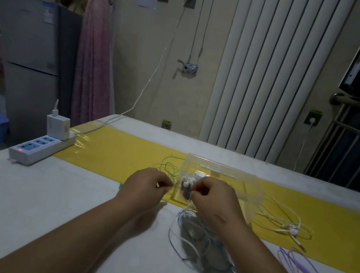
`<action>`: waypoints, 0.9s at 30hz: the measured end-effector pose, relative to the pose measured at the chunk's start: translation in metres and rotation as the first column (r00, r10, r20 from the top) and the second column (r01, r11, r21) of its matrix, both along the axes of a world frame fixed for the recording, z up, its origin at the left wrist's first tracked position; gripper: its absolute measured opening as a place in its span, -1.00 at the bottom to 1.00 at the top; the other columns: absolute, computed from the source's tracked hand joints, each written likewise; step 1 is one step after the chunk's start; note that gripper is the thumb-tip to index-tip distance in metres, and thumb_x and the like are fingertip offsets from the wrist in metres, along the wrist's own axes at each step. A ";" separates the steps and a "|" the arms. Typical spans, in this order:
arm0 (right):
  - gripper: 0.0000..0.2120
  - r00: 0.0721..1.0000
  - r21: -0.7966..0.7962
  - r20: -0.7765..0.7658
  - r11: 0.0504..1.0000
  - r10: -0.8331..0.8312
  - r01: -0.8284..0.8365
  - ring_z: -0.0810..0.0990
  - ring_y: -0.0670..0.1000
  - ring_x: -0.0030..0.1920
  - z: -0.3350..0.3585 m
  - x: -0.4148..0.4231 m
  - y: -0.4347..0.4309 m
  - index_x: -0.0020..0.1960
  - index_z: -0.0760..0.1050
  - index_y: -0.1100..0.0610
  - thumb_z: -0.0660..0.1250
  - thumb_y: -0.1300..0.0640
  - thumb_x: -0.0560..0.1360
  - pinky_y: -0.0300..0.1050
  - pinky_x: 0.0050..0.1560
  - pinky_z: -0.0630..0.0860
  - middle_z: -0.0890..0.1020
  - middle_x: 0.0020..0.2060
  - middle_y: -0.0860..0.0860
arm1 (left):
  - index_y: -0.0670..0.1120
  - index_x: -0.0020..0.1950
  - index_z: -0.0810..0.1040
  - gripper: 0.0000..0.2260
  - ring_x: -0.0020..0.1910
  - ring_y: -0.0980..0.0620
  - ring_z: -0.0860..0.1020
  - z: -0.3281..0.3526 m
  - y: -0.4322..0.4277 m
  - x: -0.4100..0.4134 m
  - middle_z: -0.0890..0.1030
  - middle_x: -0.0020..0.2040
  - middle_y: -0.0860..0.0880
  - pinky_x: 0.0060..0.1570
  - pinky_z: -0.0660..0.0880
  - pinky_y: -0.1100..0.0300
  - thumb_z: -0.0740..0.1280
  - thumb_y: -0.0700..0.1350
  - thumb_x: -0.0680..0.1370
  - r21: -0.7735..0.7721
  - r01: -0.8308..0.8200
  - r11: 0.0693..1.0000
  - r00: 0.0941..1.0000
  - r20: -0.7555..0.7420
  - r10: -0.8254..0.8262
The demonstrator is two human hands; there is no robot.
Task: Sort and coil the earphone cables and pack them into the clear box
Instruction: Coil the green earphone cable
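Head view looks down on a bench draped in white cloth, with a glossy yellow strip (124, 151) running across it from 9 to 3 o'clock. The clear box (238, 181) stands on that strip just past the middle of the picture, and small black and white earphone pieces (186, 188) lie inside against its near wall.

The left hand (145, 186) sits at 9 o'clock of the box, its fingers curled and thumb and forefinger nipped together on a strand of the green cable (168, 167), whose loose loops lie on the strip at 10 o'clock of the box. The right hand (212, 199) is raised in front of the box's near wall, fingers curled narrow with the tips pressed together; I cannot tell which strand, if any, it pinches.

A grey-blue cable tangle (191, 235) lies on the cloth at 6 o'clock of the box, partly under the right forearm. White earphones (289, 228) lie loose at 4 o'clock of the box, on the strip's near edge. A purple cable (303, 271) trails further out at 5 o'clock, toward the picture's right corner.

At 9 o'clock, well apart from the box, a white power strip (40, 149) with a charger (58, 126) plugged in sits at the bench edge.
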State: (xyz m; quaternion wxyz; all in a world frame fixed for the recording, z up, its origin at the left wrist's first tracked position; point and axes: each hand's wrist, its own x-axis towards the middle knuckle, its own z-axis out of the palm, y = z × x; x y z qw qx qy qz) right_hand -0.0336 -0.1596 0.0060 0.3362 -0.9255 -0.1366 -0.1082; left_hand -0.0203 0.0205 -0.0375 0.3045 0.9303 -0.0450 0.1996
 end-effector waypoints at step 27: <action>-0.68 0.990 -0.004 -0.069 0.992 0.123 -0.124 0.57 -0.03 0.11 -0.016 0.024 0.069 0.20 0.55 -0.02 0.23 0.24 0.52 -0.16 0.13 0.49 0.62 0.14 -0.04 | -0.01 0.02 0.55 -0.87 0.01 -0.09 0.52 0.003 0.064 0.016 0.60 0.01 -0.04 -0.08 0.44 0.11 0.23 -0.11 0.53 0.471 0.114 0.874 0.939 -0.339 0.060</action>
